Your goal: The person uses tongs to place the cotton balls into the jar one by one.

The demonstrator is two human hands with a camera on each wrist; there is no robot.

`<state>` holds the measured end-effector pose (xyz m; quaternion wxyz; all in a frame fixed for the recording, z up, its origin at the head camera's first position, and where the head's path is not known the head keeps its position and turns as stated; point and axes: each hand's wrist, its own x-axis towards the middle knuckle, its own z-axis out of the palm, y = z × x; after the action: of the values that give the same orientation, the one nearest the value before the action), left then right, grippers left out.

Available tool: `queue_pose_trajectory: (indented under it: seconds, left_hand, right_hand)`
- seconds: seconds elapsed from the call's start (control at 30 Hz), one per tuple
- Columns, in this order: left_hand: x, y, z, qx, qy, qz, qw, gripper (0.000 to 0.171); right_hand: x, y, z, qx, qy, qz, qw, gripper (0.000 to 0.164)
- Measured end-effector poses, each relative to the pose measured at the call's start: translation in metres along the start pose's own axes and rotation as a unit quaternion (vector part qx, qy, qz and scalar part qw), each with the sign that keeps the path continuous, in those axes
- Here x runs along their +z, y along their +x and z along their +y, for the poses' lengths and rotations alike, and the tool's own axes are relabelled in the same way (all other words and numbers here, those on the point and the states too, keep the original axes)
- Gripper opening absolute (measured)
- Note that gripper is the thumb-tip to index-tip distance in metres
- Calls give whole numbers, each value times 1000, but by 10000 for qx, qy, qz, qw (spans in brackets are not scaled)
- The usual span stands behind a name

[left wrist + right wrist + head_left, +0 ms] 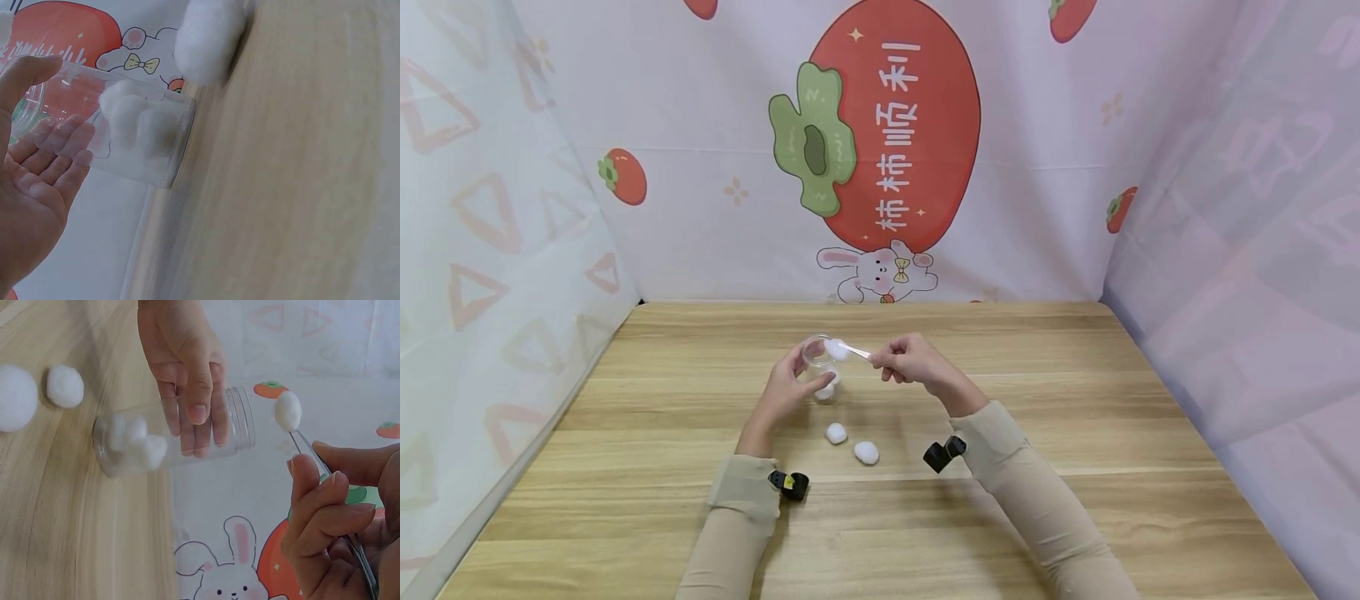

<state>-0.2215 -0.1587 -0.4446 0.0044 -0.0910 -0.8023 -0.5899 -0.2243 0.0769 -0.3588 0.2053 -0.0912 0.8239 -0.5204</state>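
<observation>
A clear, open-topped plastic jar [181, 444] stands upright on the table with several white cotton balls [139, 436] at its bottom. My left hand [784, 390] grips the jar near its top, thumb on the near side and fingers round the far side. In my right hand [913, 362] is a pair of metal tweezers [312, 453], pinched between thumb and fingers. Their tips hold one cotton ball [288, 411], which is just above the jar's mouth and overlaps its rim in the head view.
Two loose cotton balls, one nearer the jar [836, 432] and one further right [866, 452], lie on the wooden table [1037, 517] between my forearms. A printed cloth [700, 100] hangs behind the table's back edge, and cloth also hangs along both sides.
</observation>
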Motion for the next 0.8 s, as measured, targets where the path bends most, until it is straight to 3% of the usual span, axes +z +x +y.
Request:
queue_pose_trajectory:
  seconds: [0.5,0.8]
  left_hand:
    - [1,1,2,-340,91,32,9994,75]
    - [2,0,4,-280,61,66,9996,73]
  right_hand:
    - [10,14,-1,-38,198,-8,9998,21]
    - [15,17,-3,64,247,96,9996,20]
